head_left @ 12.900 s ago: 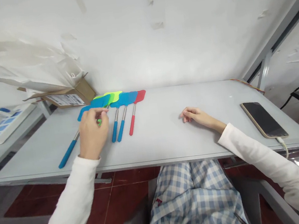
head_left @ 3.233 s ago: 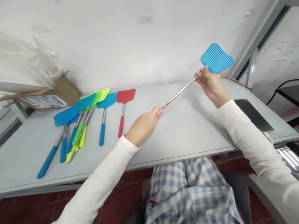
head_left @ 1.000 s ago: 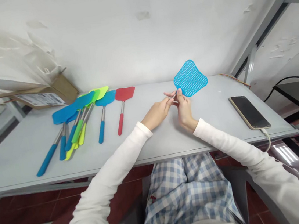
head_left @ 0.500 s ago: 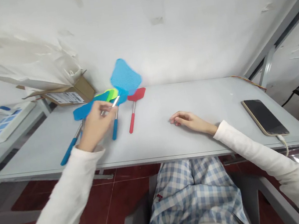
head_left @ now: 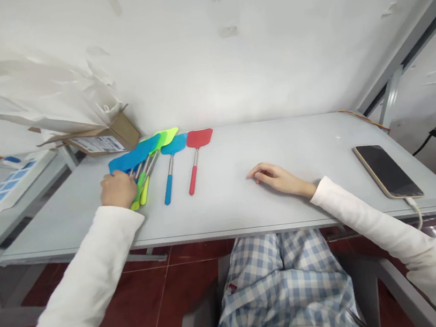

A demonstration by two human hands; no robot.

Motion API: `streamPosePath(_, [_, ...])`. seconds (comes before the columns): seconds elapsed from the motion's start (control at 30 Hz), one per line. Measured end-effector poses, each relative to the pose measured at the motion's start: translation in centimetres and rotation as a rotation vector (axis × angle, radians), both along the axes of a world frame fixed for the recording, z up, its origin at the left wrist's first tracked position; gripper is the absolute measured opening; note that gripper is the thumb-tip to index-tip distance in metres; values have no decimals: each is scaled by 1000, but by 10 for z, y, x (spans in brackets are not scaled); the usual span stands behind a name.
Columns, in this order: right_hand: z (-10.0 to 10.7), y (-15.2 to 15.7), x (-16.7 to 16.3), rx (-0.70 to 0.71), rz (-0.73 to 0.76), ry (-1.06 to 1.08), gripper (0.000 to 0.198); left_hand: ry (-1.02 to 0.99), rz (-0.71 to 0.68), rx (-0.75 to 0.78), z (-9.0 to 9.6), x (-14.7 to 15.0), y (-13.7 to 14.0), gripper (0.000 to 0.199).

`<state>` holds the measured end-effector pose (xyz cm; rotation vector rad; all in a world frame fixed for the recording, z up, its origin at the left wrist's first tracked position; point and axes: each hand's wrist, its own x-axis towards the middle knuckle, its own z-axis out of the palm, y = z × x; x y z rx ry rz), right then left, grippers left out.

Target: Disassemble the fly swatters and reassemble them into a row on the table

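Grip unclear: the left hand (head_left: 119, 190) curls at overlapping fly swatters (head_left: 135, 154) on the desk (head_left: 227, 205), any pinch hidden; the right hand (head_left: 279, 178) lies loosely bent, empty. Swatters look light, heads (head_left: 200, 138) flexible; best held by handles (head_left: 169, 190).

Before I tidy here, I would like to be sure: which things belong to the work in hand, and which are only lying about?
Seem to belong to the work:
overlapping swatters, by the left hand
separate blue swatter
red swatter

Apparently just lying about:
phone with cable
cardboard box
white strip with blue squares
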<state>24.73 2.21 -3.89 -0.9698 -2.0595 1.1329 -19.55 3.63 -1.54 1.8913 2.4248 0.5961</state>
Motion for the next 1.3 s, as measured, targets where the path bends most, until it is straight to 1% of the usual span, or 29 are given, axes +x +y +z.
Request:
streamPosePath(0.07, [-1,0,0,40,7,-10,25,63,109,-5,3,7,1,42])
streamPosePath(0.1, [-1,0,0,66,12,-18,25,91,121,10,7,14,0,44])
streamPosePath(0.13, [-2,0,0,93,19,-28,25,127,95,30,12,25,-3,45])
streamPosePath(0.2, [-3,0,0,137,31,-48,25,173,-30,73,21,52,-11,45])
streamPosePath(0.3, [-3,-1,0,155,37,-56,25,102,-201,31,31,90,-28,42])
streamPosePath(0.33, [-3,-1,0,155,39,-55,25,98,-214,32,32,98,-35,41])
streamPosePath(0.37, [-3,-1,0,155,43,-54,25,114,-193,37,33,103,-41,40])
streamPosePath(0.4, [-2,-2,0,158,48,-54,25,147,-134,48,32,103,-47,40])
streamPosePath(0.47, [-2,-2,1,166,60,-57,24,190,42,42,29,92,-57,43])
streamPosePath(0.5, [-2,-2,1,170,65,-58,24,165,127,9,26,82,-60,46])
streamPosePath(0.53, [-3,-2,1,172,67,-58,24,108,178,-35,22,71,-63,50])
streamPosePath(0.57, [-3,-2,1,173,68,-58,24,33,187,-85,18,60,-65,52])
streamPosePath(0.63, [-4,-1,1,169,66,-57,24,-86,105,-136,10,40,-67,44])
streamPosePath(0.7, [-4,-1,1,166,62,-60,24,-125,-5,-108,4,26,-69,33])
streamPosePath(0.77, [-4,0,1,165,58,-64,24,-126,-68,-63,1,19,-71,31])
streamPosePath(0.87, [-3,0,1,164,62,-66,24,-131,-131,-66,1,12,-74,34])
streamPosePath(0.93, [-3,0,1,159,64,-72,24,-118,-143,-58,1,8,-75,32])
streamPosePath(1.0, [-3,0,1,157,65,-75,24,-66,-136,6,2,9,-75,28])
streamPosePath(1.07, [-3,0,1,162,72,-73,25,27,-126,107,3,20,-75,27])
streamPosePath(1.13, [-3,0,1,170,79,-69,24,110,-120,191,5,42,-75,30])
streamPosePath(1.17, [-4,0,1,174,81,-69,24,131,-132,199,6,56,-74,32])
streamPosePath(1.2, [-4,1,2,177,80,-70,24,135,-151,194,6,71,-72,35])
streamPosePath(1.27, [-5,1,2,179,77,-69,23,124,-205,120,5,98,-64,38])
streamPosePath(1.3, [-5,1,2,178,75,-67,23,135,-180,65,4,109,-58,39])
